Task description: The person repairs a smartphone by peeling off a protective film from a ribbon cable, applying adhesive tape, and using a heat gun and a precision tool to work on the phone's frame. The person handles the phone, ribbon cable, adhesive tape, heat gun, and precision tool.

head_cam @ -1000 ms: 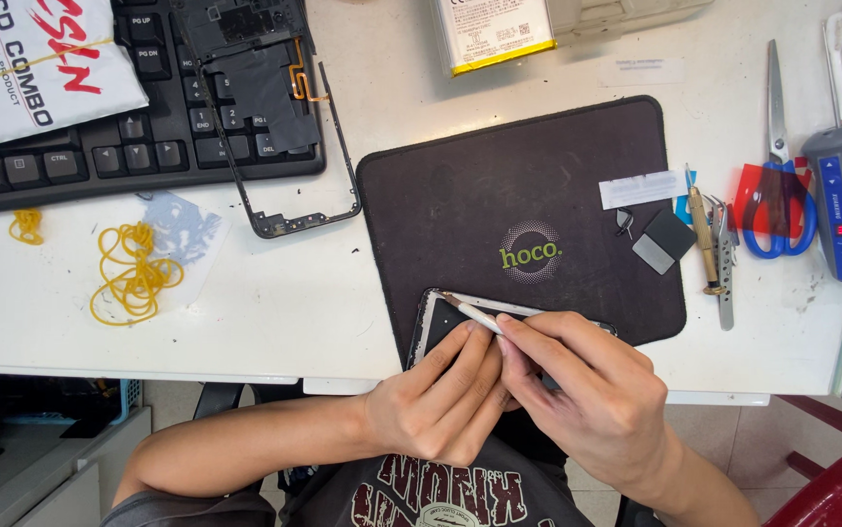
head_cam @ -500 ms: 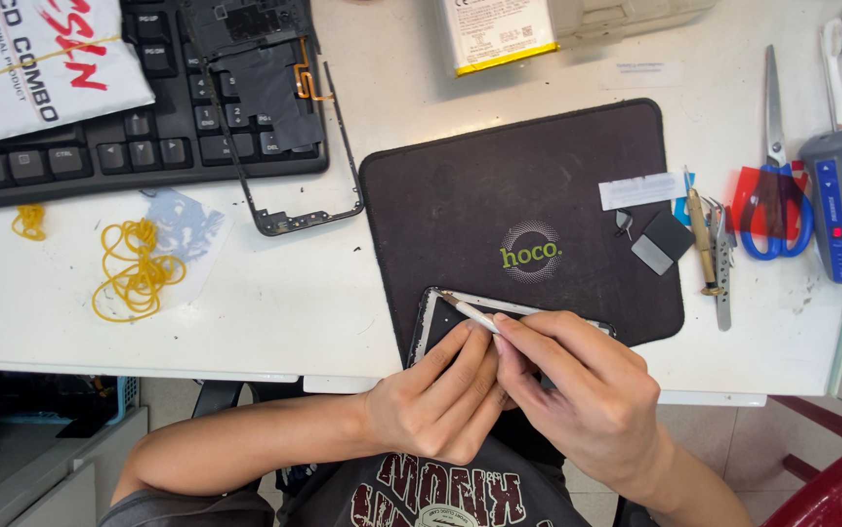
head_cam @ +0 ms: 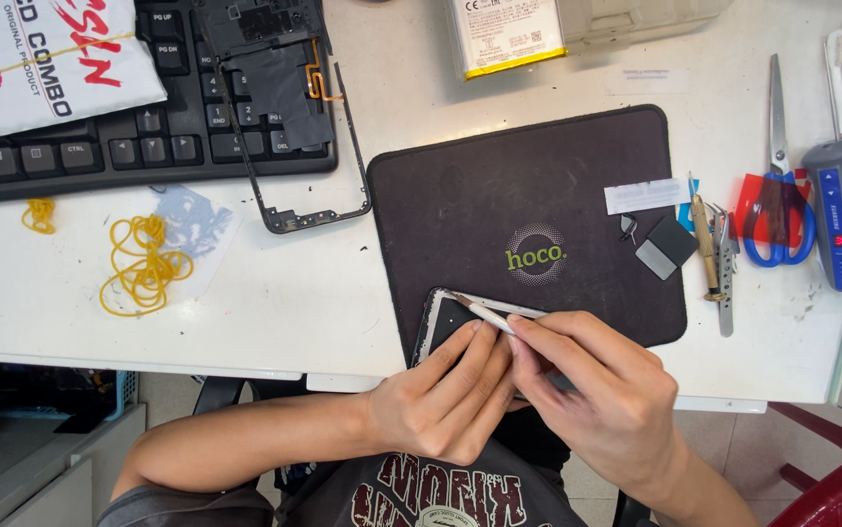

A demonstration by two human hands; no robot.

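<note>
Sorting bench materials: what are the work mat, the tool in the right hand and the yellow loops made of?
Work mat: looks like matte black rubber or fabric, no glare. Tool in the right hand: pale, slim, possibly plastic or metal; unclear. Yellow loops: likely rubber bands, thin and limp.

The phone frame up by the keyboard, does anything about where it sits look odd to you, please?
Yes. The stripped phone frame lies tilted, half on the black keyboard and half on the white table, covering some keys.
</note>
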